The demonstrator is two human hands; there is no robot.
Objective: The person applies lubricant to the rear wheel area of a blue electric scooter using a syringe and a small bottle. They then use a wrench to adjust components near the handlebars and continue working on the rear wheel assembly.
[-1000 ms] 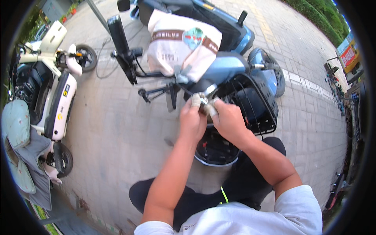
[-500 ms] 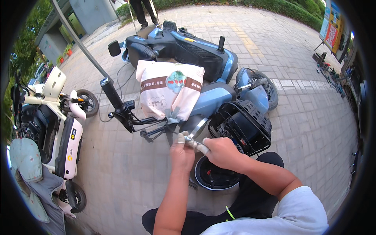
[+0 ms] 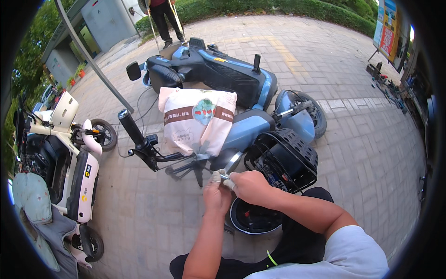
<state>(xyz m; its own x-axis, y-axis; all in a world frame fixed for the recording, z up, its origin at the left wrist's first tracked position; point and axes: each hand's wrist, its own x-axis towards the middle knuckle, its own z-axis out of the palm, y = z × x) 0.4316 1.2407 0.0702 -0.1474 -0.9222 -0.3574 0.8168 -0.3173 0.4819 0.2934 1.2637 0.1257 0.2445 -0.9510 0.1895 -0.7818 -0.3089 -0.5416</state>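
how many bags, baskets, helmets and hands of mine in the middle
Pale pink bag with brown band: 1
Black openwork basket: 1
White-rimmed, black-lined helmet: 1
Your hands, left hand and right hand: 2
Total: 5

Hands [image 3: 252, 184] grip small part [image 3: 224, 176], probably metal.

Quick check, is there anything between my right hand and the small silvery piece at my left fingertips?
Nothing visible. Your right hand is curled right up at the small silvery piece, beside your left hand. The upturned helmet is below them in view, not between.
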